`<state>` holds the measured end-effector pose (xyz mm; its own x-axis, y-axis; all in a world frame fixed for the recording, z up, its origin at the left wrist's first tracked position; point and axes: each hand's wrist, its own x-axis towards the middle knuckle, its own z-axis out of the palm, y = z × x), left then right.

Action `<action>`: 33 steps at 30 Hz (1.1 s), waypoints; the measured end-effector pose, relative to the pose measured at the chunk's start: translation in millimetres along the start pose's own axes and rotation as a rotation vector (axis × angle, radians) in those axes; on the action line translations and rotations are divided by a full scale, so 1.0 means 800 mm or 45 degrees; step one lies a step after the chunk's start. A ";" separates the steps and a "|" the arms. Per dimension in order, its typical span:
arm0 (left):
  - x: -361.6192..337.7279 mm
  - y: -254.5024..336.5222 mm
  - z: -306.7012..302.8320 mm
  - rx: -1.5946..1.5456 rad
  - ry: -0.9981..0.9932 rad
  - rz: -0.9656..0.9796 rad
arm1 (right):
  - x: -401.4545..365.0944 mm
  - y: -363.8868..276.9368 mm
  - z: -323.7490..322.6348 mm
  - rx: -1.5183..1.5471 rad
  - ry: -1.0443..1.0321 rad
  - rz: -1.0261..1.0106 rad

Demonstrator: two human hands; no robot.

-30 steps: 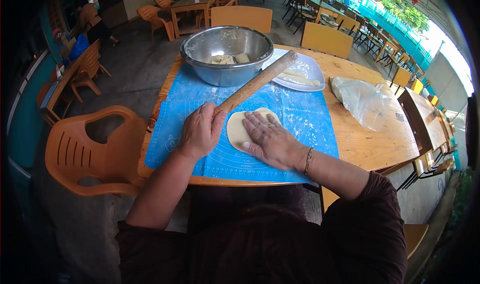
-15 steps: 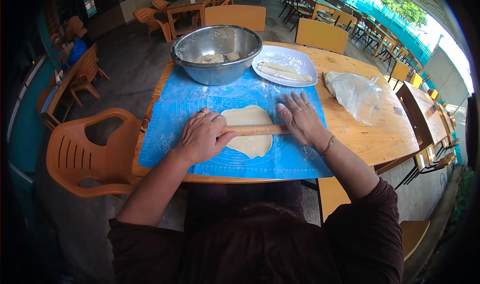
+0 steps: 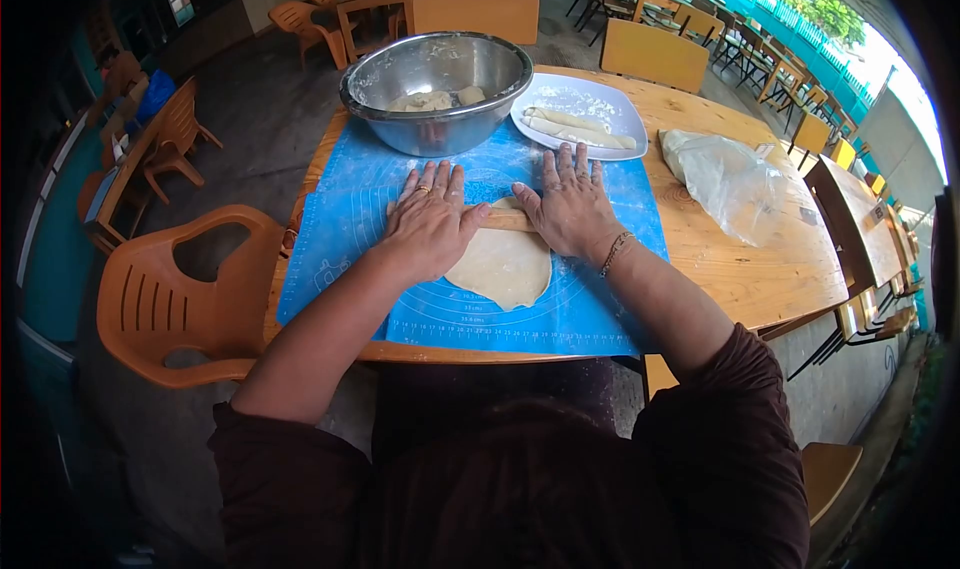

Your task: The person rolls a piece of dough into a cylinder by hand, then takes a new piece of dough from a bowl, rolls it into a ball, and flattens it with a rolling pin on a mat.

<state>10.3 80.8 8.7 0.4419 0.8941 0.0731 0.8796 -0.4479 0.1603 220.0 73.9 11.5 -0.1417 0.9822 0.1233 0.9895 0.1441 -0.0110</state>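
A wooden rolling pin (image 3: 508, 220) lies crosswise on a thin, flattened sheet of dough (image 3: 500, 269), close to its far edge. My left hand (image 3: 432, 225) rests flat over the pin's left end, its fingers stretched forward. Over the right end lies my right hand (image 3: 574, 209), palm down with fingers extended, covering that end. Both hands press from above without wrapping round the pin. Beneath the dough is a blue printed mat (image 3: 345, 199) dusted with flour.
Behind the mat stands a steel bowl (image 3: 435, 134) with dough pieces (image 3: 420, 101) inside. Beside it, a white plate (image 3: 615, 99) carries rolled dough (image 3: 567, 125). A clear plastic bag (image 3: 725, 179) lies on the wooden table (image 3: 790, 279). An orange chair (image 3: 190, 299) stands at the left.
Both hands have pushed the rolling pin away from me, from the middle of the dough to near its far edge. My left fingers have straightened forward.
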 end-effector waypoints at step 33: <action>-0.154 0.013 -0.033 -0.315 0.187 0.425 | -0.154 -0.027 -0.017 0.121 0.104 -0.362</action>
<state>-40.0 -33.9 27.5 0.6493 0.7002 0.2970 0.6164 -0.7132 0.3337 216.3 -52.0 10.2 -0.4058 0.8886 0.2139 0.9029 0.4261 -0.0572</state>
